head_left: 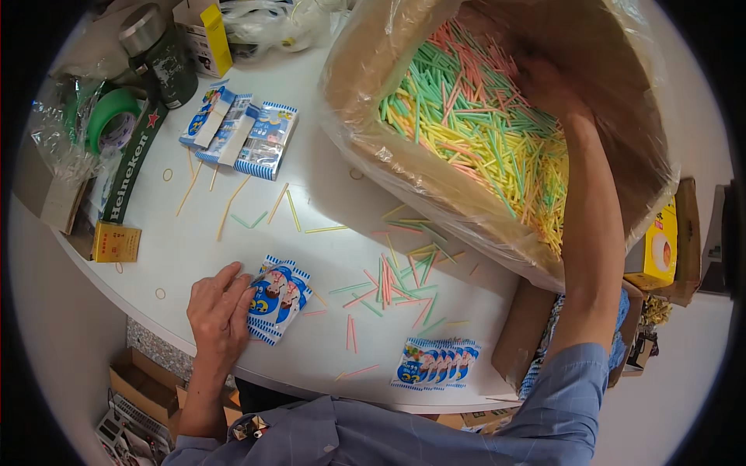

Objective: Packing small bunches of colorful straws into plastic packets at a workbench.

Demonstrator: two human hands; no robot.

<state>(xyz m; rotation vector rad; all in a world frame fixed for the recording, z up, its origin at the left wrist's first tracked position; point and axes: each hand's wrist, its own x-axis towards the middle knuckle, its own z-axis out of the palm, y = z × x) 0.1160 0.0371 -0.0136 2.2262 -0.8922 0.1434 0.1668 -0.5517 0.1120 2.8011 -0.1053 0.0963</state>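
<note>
Straws bury the right hand, grip unseen, while flat left hand presses packets.

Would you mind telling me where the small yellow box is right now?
In the head view, the small yellow box lies at the table's left edge, left of the left hand, just below the green strap.

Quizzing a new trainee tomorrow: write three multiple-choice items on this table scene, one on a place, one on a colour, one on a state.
1. Where is the right hand?
A. inside the straw box
B. on the tape roll
C. on the table edge

2. What colour is the tape roll?
A. red
B. green
C. black

3. How does the left hand stand?
A. raised in the air
B. closed around a straw
C. resting on a stack of blue packets

Answers: A, its forearm reaches into the straws; B, the ring is green; C, fingers lie on the packets.
</note>
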